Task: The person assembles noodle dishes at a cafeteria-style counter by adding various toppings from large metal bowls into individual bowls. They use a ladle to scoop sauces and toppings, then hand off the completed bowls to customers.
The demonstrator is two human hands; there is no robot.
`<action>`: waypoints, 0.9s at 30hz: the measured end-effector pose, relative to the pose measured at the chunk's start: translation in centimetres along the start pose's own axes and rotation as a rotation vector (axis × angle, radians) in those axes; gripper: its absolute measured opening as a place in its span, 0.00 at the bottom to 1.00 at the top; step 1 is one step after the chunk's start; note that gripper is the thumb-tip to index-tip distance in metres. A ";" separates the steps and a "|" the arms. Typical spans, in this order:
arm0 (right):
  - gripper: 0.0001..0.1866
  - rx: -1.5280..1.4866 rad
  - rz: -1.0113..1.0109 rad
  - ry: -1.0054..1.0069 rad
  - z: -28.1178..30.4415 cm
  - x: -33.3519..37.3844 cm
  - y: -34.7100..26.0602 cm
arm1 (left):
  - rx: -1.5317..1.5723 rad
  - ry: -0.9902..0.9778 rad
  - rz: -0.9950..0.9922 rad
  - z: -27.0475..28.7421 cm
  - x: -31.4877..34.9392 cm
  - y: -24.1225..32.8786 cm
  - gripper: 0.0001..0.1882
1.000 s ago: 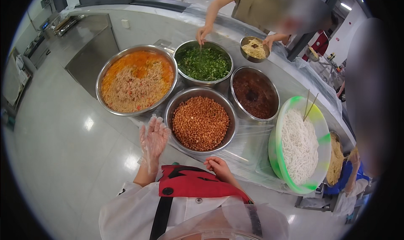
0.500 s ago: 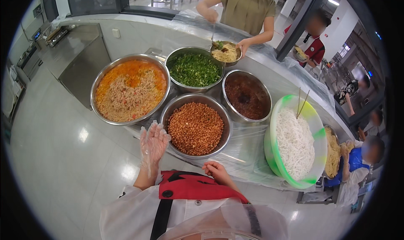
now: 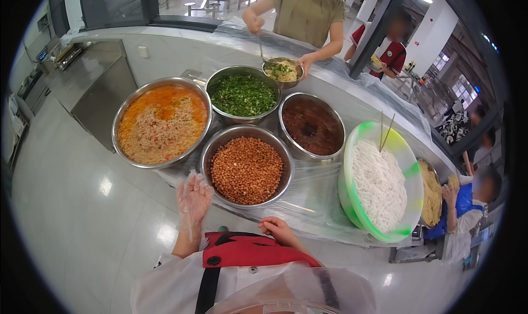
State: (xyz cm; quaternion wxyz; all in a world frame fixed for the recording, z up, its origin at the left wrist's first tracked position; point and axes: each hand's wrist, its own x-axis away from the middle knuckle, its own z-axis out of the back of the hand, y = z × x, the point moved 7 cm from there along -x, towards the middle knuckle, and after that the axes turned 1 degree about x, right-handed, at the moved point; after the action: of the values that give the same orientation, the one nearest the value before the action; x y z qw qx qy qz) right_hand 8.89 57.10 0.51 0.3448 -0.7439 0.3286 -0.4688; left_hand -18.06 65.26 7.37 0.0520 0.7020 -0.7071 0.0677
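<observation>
My left hand (image 3: 194, 197), in a clear plastic glove, is open with its palm turned up and nothing on it. It is just left of the steel bowl of peanuts (image 3: 245, 168). My bare right hand (image 3: 279, 229) is held in front of the red apron (image 3: 247, 251), fingers curled in, with nothing seen in it. Behind the peanuts stand a bowl of chopped greens (image 3: 243, 94) and a bowl of dark red-brown sauce (image 3: 311, 126). At the left is a bowl of minced topping in orange oil (image 3: 165, 124).
A green-and-white tub of white noodles (image 3: 379, 185) with two chopsticks stands at the right. Across the counter a person (image 3: 308, 17) holds a small noodle bowl (image 3: 283, 73) and a spoon. Further right, a person in a blue apron (image 3: 465, 204) handles yellow noodles (image 3: 430, 193).
The person opposite has moved the spoon over the small bowl, where more greens now lie on the noodles. My view has shifted slightly; my hands keep nearly the same pose.
</observation>
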 end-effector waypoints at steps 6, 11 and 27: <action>0.12 0.034 -0.001 -0.002 0.1 0.2 0.1 | 0.001 -0.014 0.001 1.6 0.0 0.5 0.20; 0.11 0.046 0.010 -0.015 0.4 -0.6 0.0 | -0.029 -0.123 0.062 -0.3 0.7 -0.3 0.20; 0.11 -0.026 -0.029 0.001 0.7 -0.6 -0.6 | -0.056 -0.051 0.040 0.8 -0.3 -1.2 0.21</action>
State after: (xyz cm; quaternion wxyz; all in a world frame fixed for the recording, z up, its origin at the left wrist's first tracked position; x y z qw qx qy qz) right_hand 9.42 58.03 0.55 0.3280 -0.7529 0.3239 -0.4696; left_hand -16.87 65.46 6.59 0.0524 0.6876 -0.7236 0.0311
